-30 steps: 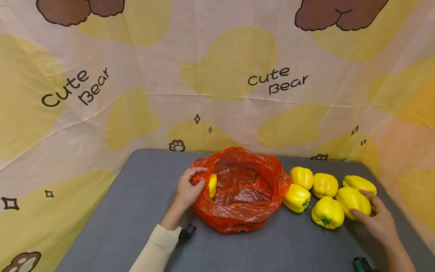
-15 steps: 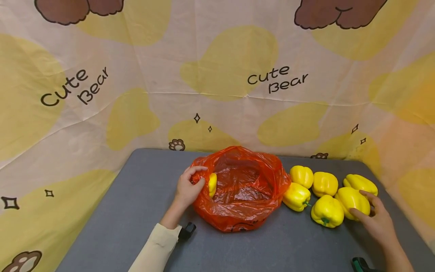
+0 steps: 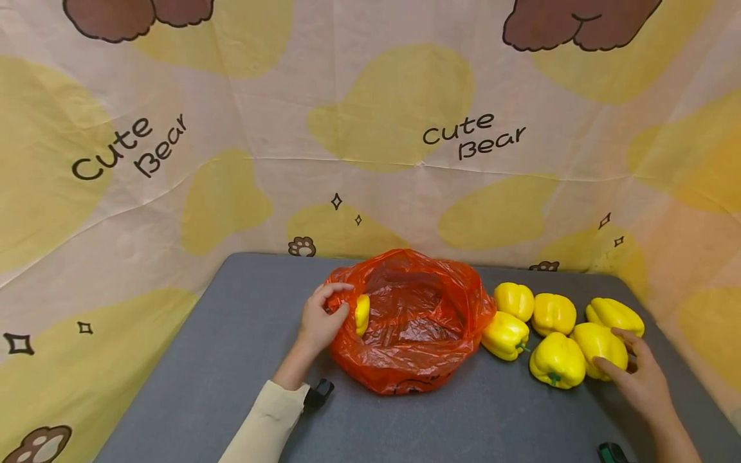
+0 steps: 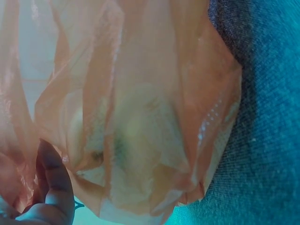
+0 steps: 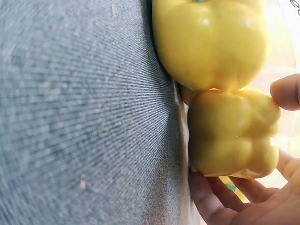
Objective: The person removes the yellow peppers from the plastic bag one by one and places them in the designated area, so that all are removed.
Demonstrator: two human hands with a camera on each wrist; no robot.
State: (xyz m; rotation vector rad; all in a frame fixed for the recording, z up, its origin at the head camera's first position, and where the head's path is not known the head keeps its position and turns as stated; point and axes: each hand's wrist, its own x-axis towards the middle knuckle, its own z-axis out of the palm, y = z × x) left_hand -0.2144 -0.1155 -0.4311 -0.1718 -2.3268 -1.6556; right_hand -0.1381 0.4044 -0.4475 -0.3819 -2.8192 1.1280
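Observation:
A red plastic bag (image 3: 405, 370) stands with its mouth spread wide. My left hand (image 3: 320, 325) pinches its left rim between thumb and fingers. Just inside that rim shows part of a yellow bell pepper (image 3: 362, 315); the left wrist view has pale rounded shapes behind the thin plastic (image 4: 140, 136). To the right, my right hand (image 3: 645, 379) has thumb and curled fingers round another yellow bell pepper (image 3: 597, 346), which sits on the table. In the right wrist view, the fingers (image 5: 206, 192) lie along one side of this pepper (image 5: 234, 133).
Several more yellow bell peppers cluster right of the bag, including one with a green stem (image 3: 557, 361) in front and one lying at the far right (image 3: 615, 315). The grey table (image 3: 191, 360) meets a patterned cloth backdrop (image 3: 399, 128) behind.
My right hand and the pepper it holds have shifted slightly left and toward me, while the pepper behind has edged right. The left hand and the bag stay put.

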